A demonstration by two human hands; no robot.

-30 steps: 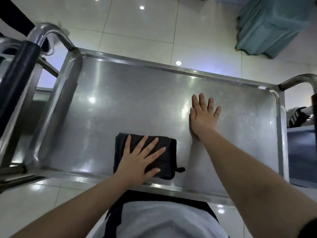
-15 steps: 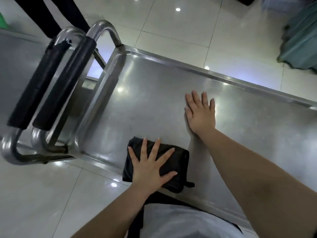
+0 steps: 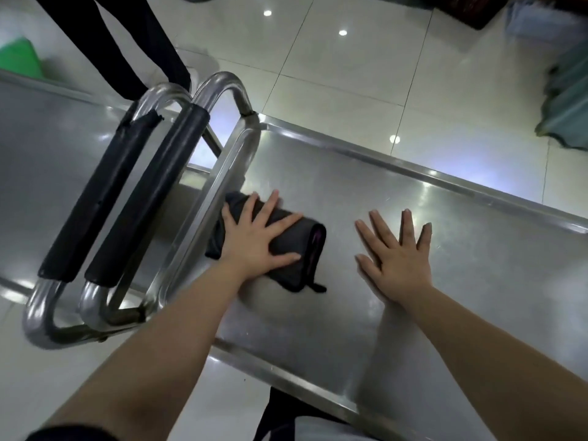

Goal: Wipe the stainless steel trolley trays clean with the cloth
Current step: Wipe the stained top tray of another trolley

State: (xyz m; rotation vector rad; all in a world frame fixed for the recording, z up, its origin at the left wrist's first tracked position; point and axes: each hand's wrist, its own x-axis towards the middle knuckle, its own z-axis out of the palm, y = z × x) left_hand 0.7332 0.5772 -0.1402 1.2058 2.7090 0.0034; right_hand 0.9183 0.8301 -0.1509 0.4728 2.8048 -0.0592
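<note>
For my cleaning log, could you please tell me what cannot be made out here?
Head view only:
Tray, right end: cut off by the frame edge.
Cloth, middle: covered by the left hand.
Standing person: only dark legs; the top edge cuts the rest.
Teal fabric, far right: blurred, cut off.

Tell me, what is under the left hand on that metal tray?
A folded dark cloth, which the left hand presses flat on the steel tray near its end rim. The tray surface beneath the cloth is covered, so unseen.
</note>
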